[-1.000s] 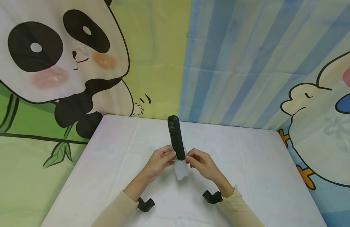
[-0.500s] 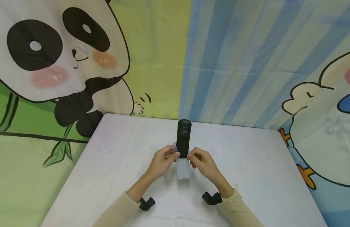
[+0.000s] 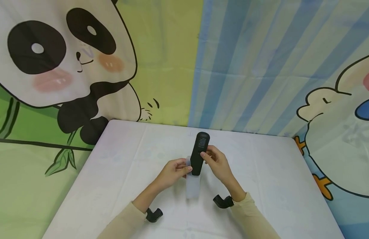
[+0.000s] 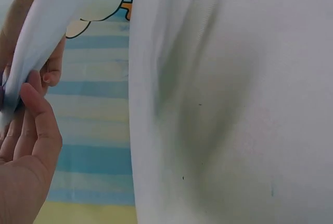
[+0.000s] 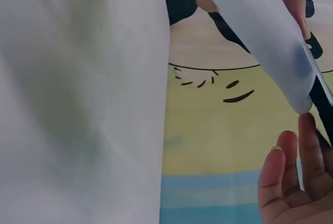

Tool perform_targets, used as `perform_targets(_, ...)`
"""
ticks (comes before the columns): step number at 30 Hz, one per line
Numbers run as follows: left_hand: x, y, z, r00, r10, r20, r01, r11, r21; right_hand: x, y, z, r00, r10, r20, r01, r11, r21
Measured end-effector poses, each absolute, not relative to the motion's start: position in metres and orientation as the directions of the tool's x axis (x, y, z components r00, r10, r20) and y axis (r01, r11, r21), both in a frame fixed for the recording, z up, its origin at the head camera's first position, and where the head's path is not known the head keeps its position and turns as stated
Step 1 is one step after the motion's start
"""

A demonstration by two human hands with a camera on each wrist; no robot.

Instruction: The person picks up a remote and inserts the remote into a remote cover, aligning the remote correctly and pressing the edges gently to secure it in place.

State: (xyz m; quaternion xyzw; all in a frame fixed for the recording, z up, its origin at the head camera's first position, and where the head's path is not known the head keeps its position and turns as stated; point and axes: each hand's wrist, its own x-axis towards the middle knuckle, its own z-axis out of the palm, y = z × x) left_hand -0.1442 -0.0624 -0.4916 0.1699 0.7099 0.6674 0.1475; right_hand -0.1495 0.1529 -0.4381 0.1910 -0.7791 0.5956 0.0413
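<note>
Black plastic device [image 3: 199, 154]: held above the middle of the worktop [image 3: 262, 166], far end leaning right, printed text near that end. Near end meets a translucent white sleeve [image 3: 192, 189]; insertion depth cannot be told. Left hand [image 3: 173, 172]: pinches the sleeve and the device's near end from the left. Right hand [image 3: 219, 163]: pinches the device's right side, thumb on its printed face. Backdrop [image 3: 163, 49]: printed cloth, beyond the worktop's far edge.

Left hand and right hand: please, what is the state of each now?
Left hand: holding the white pouch.
Right hand: holding the black device.
</note>
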Motion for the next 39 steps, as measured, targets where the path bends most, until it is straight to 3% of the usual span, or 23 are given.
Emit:
perform_targets(10,-0.149,-0.068,-0.495,-0.811,0.584,-0.042,-0.133,-0.113,0.985,-0.165,0.162,-0.463,-0.923,-0.286,0.26,-0.294,0.083,-0.952)
perform_targets(18,-0.149,-0.067,-0.495,-0.785,0.619,-0.024,-0.204,-0.22,0.954,-0.167,0.159,-0.461,-0.929,-0.283,0.237,-0.258,0.041,-0.965)
perform_targets(26,-0.152,-0.067,-0.498,-0.791,0.611,0.004,-0.202,-0.268,0.942,-0.165,0.156,-0.464,-0.915,-0.352,0.197,-0.213,0.005,-0.977)
perform_targets(39,-0.152,-0.064,-0.498,-0.831,0.556,0.011,-0.186,-0.295,0.937,-0.159,0.153,-0.475,-0.926,-0.327,0.191,-0.205,0.01,-0.979)
